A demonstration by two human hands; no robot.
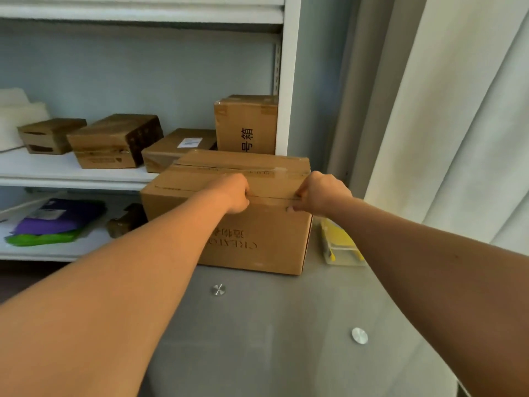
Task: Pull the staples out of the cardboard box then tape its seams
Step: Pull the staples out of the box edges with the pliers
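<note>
While both hands curl over its near top edge, the brown corrugated cardboard box [252, 224] sits on the grey glass-topped table [272, 325], pushed up against the white shelving unit [289, 81]. The left hand [236, 193] has its fingers folded onto the rim of the top panel, and the right hand [320, 193] does the same just to its right, fingertips pressing the front face below the rim; whether either pinches a staple or a tape end is too small to tell.

Judging by its stiff walls and crisp corners, the box should hold its shape under a pull but may slide on the smooth tabletop, so one hand ought to steady it while the other works. The flap edges between and beside the two hands look like the soundest place to take hold; clear tape already runs along the top seam beyond the knuckles.

Past the right wrist lies a yellow and clear plastic packet [340, 247], with pale curtains [458, 110] hanging beyond it. Beyond the left hand, several smaller cardboard boxes [114, 141] stand on a shelf.
</note>
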